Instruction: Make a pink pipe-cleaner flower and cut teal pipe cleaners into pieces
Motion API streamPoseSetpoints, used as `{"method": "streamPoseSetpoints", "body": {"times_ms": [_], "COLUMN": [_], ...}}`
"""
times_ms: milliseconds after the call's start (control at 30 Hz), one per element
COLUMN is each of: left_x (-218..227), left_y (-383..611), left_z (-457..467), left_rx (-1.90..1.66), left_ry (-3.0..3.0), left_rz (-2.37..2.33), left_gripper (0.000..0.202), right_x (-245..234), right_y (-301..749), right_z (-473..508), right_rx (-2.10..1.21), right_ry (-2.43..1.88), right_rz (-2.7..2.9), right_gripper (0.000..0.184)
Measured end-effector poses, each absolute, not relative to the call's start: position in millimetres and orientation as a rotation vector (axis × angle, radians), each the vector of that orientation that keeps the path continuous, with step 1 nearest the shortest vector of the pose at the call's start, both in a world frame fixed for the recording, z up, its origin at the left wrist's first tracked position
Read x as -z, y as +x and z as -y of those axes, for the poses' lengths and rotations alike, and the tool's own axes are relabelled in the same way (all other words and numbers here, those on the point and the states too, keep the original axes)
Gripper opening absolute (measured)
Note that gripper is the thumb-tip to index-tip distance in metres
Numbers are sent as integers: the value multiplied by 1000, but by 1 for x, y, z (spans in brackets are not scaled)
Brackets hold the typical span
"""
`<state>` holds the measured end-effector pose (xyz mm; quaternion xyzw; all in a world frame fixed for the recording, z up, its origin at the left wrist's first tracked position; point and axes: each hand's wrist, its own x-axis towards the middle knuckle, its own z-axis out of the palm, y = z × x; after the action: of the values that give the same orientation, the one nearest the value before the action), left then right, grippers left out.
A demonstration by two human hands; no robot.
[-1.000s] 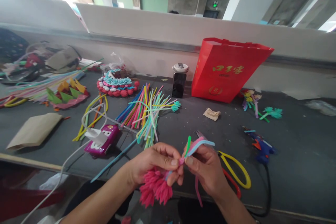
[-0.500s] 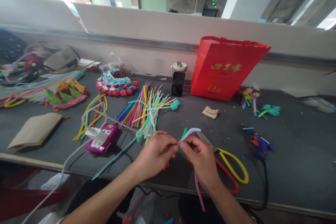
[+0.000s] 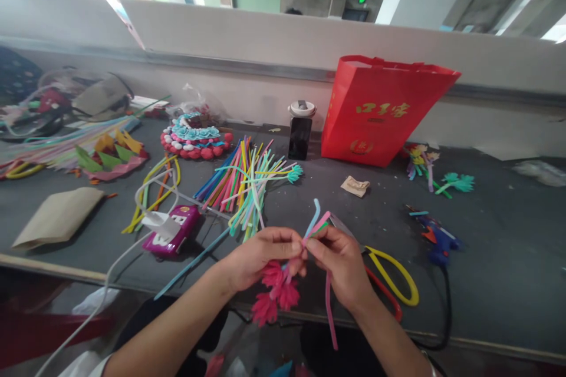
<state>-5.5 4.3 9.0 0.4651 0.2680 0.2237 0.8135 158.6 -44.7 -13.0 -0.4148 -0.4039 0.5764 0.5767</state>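
Observation:
My left hand (image 3: 260, 256) pinches the stem of a pink pipe-cleaner flower (image 3: 276, 294), whose fuzzy petals hang below my fingers. Facing it, my right hand (image 3: 342, 265) is closed on a small bunch of pipe cleaners (image 3: 316, 221) in blue, pink and green. Their tips stick up between the two hands, and a pink end trails down past my right wrist. Both hands meet over the near edge of the dark table (image 3: 486, 283).
Yellow and red scissors (image 3: 393, 283) lie just right of my hands, a blue glue gun (image 3: 435, 238) further right. A pile of coloured pipe cleaners (image 3: 247, 179), a magenta power strip (image 3: 170, 235), a red bag (image 3: 382, 109) and a phone (image 3: 299, 136) sit beyond.
The pink flower, hidden under my left hand half a second ago, hangs in view again. The pipe-cleaner tips have turned upward between my fingers.

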Motion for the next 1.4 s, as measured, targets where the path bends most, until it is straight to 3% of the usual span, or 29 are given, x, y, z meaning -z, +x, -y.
{"method": "streamPoseSetpoints", "body": {"times_ms": [167, 233, 600, 733, 933, 1233, 1400], "left_x": [-16, -20, -14, -6, -3, -9, -6], "left_y": [-5, -5, -6, -1, -1, -8, -8], "left_z": [-5, -2, 3, 1, -4, -3, -7], "left_rx": [-790, -832, -449, -487, -650, -356, -361], "left_ry": [1754, 1894, 802, 787, 1302, 819, 771], "left_rz": [-896, -910, -420, -444, -753, -446, -391], "left_gripper": [13, 17, 19, 22, 27, 21, 23], "right_x": [10, 8, 11, 12, 10, 12, 16], "right_y": [154, 154, 166, 164, 162, 163, 162], "right_z": [44, 45, 51, 48, 44, 47, 44], "right_rx": [-1120, -1071, -1375, -1396, -1039, -1562, -1513], "right_ry": [-1187, -1244, -907, -923, -1283, -954, -850], "right_rz": [979, 1009, 993, 967, 1066, 846, 785], "right_gripper": [20, 19, 14, 19, 22, 31, 29]}}
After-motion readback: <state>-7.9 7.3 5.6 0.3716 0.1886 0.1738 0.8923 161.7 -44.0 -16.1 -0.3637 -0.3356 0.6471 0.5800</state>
